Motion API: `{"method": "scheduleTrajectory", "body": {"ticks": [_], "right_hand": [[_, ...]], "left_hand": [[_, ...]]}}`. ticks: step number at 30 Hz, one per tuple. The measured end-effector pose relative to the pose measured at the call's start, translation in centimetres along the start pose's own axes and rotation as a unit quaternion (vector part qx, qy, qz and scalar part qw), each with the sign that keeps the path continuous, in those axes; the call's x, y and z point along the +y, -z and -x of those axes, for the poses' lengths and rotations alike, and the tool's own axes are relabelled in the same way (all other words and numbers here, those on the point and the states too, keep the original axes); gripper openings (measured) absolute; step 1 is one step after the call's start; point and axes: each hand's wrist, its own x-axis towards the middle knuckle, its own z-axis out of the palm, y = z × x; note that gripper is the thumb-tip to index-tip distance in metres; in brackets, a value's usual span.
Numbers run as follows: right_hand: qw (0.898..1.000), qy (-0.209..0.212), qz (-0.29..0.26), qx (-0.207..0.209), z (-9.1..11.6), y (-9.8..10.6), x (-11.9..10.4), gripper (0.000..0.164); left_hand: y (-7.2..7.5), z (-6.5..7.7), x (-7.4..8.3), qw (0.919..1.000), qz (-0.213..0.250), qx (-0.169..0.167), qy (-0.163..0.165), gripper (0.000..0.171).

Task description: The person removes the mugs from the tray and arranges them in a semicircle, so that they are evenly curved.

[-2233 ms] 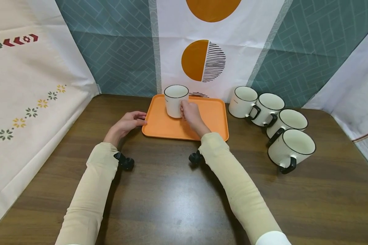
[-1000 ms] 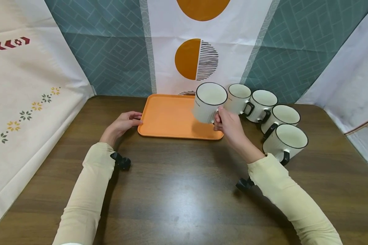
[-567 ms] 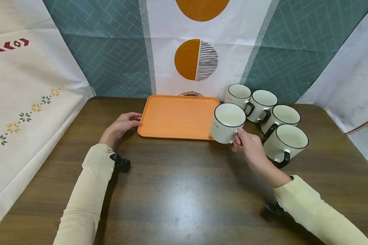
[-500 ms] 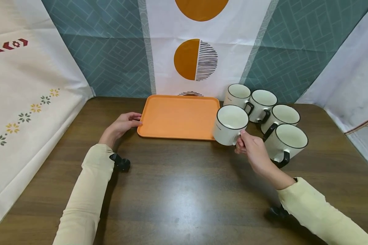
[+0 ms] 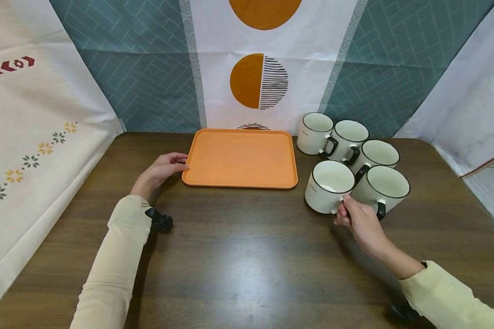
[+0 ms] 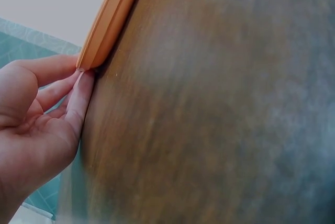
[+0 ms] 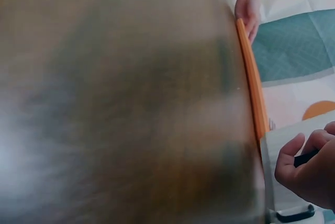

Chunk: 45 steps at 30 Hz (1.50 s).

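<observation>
In the head view my right hand [image 5: 362, 224] pinches the handle of a white mug [image 5: 323, 198] with a black rim. The mug is upright, at or just above the table; I cannot tell whether its base touches. Close on its right is another such mug [image 5: 380, 187]. My left hand [image 5: 160, 171] rests its fingertips against the left edge of an orange tray [image 5: 240, 157], its fingers fairly straight. In the left wrist view the thumb and a finger meet the tray's corner [image 6: 99, 41]. The right wrist view shows my curled fingers [image 7: 290, 158] over the dark handle.
More matching mugs, one at the back [image 5: 314, 132], another [image 5: 347, 137] and a third [image 5: 376, 153], form a curved row right of the tray. The brown wooden table [image 5: 230, 256] meets a patterned cloth backdrop [image 5: 148, 77] behind. White cloths hang at both sides.
My right hand has lifted the mug off the tray and carried it right and toward me, down beside the other mugs. My left hand has stayed at the tray's edge.
</observation>
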Motion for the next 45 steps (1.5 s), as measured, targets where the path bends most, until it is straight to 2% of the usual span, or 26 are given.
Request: {"method": "scheduleTrajectory", "body": {"ticks": [7,11,15,20,33,38,41,45], "right_hand": [[0.999,0.012,-0.042,0.004,1.7,1.4,0.8,0.047],[0.999,0.012,-0.041,0.022,2.3,2.0,1.0,0.048],[0.999,0.006,-0.030,0.021,2.8,2.4,0.9,0.048],[1.000,0.004,-0.024,0.003,3.2,2.6,1.2,0.047],[0.997,0.028,-0.054,-0.038,3.8,3.4,1.6,0.043],[0.999,0.008,-0.016,-0.040,3.9,3.8,1.3,0.045],[0.999,-0.014,0.036,-0.036,4.0,4.1,1.0,0.049],[0.992,-0.028,0.114,-0.040,4.2,4.4,0.8,0.051]], "left_hand": [[-0.2,0.0,0.0,1.0000,0.000,-0.003,-0.002,0.052],[-0.1,0.0,-0.2,1.0000,0.002,-0.001,0.002,0.052],[0.0,0.0,-0.3,1.0000,0.002,0.001,0.003,0.051],[0.0,0.1,-0.4,1.0000,0.003,0.005,0.006,0.051],[-0.1,0.2,0.1,0.9999,0.006,0.003,0.012,0.052],[-0.1,0.2,0.1,0.9999,0.004,0.002,0.012,0.051],[-0.2,0.1,0.1,1.0000,0.002,-0.001,0.004,0.052],[-0.2,0.0,0.2,1.0000,0.000,-0.003,-0.007,0.051]]}}
